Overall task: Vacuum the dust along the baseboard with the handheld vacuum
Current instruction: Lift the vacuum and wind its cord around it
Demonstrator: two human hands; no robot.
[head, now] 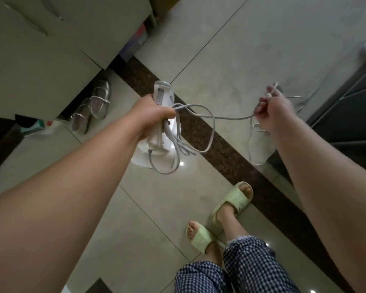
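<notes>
The left hand (150,115) is gripping the white handheld vacuum (163,123) by its handle, fingers curled fully round it, and is holding the unit in the air above the tiled floor (230,49), nose pointing down and away from the person. The right hand (270,111) is pinching the grey power cord (211,123) near its free end, with a plug-like tip sticking up past the fingertips, while the cord is running across to the vacuum and hanging in loose, tangled loops beneath both hands. Judged from this, the step in hand is preparation: the cord is being untangled and no suction is being applied along any edge yet. The next move is probably calling for the loops to be shaken free and the plug carried to a socket, none of which is visible here, before the nozzle is lowered to the baseboard. Beyond the hands, a dark stone strip (220,144) is crossing the floor diagonally, silver shoes (93,106) are lying beside a pale cabinet (51,49), and the person's feet are wearing green slippers (232,201)
</notes>
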